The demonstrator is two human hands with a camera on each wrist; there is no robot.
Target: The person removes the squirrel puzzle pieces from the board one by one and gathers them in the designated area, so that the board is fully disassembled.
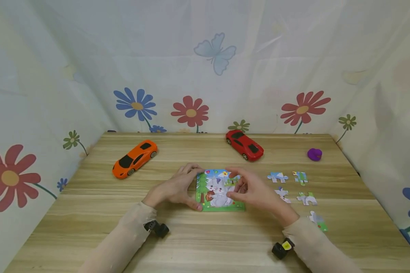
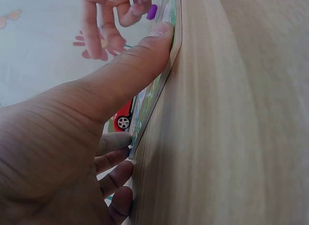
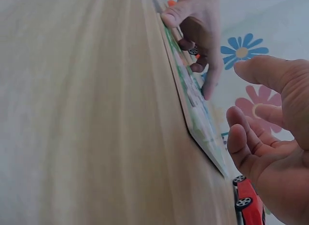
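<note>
A jigsaw puzzle board (image 1: 218,193) with a pale cartoon animal on green lies flat on the table, in the middle of the head view. My left hand (image 1: 179,187) holds its left side. The thumb (image 2: 145,53) lies on the near corner, and the fingers reach the far edge. Over the board's right part hovers my right hand (image 1: 253,189), fingers loosely bent with nothing between them; it hides some of the picture. In the right wrist view a gap shows between that hand's thumb (image 3: 260,70) and its fingers.
Several loose puzzle pieces (image 1: 306,198) lie right of the board. Behind stand an orange toy car (image 1: 134,159), a red toy car (image 1: 244,146) and a small purple object (image 1: 314,154). A flowered curtain (image 1: 157,57) surrounds the wooden table (image 1: 205,242) at the back and sides.
</note>
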